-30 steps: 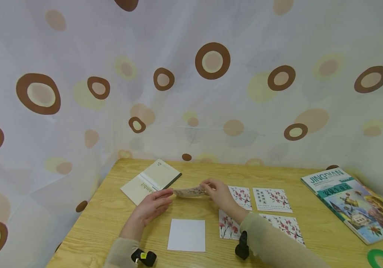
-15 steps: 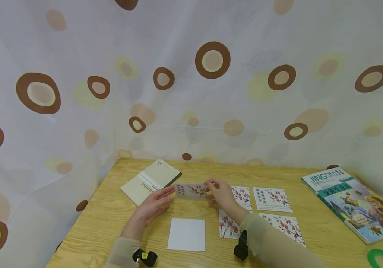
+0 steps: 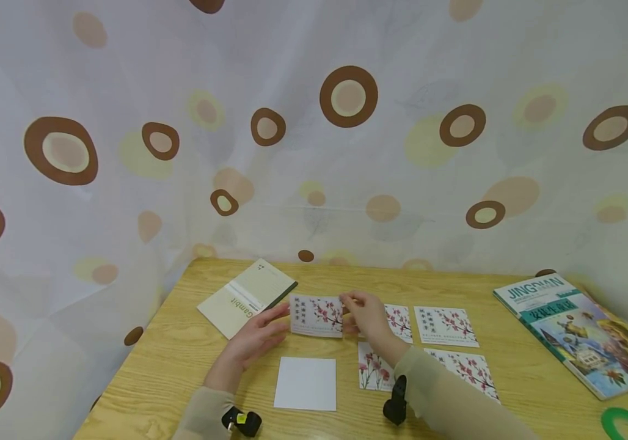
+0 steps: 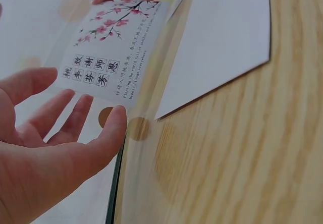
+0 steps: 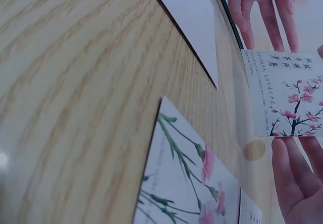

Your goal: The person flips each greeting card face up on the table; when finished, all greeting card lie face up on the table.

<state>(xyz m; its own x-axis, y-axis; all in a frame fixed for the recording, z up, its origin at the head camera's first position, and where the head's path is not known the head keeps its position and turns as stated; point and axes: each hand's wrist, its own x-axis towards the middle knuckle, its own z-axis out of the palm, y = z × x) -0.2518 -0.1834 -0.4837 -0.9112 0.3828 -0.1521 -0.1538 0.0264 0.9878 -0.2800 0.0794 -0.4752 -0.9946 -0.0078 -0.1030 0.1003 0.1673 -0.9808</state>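
A square greeting card (image 3: 316,318) printed with pink blossoms and Chinese characters is raised over the table, its printed face tilted towards me. My right hand (image 3: 371,321) holds it at the right edge, fingertips by the upper corner. My left hand (image 3: 253,342) is at the opposite edge; in the left wrist view its fingers (image 4: 83,115) are spread, tips right at the card's edge. A blank white card (image 3: 305,384) lies flat in front. Printed cards lie under and beside my right forearm: a carnation card (image 3: 371,370) and blossom cards (image 3: 446,327), partly hidden.
A beige notebook (image 3: 242,299) lies at the back left of the wooden table (image 3: 154,373). An illustrated magazine (image 3: 583,342) lies at the right, with a green ring (image 3: 613,421) near the front right corner. A patterned sheet (image 3: 314,159) hangs behind.
The raised card has turned from nearly edge-on to showing its printed face towards me, its front side lighting up. Both hands stay close to the same places; the cards on the table have not moved.
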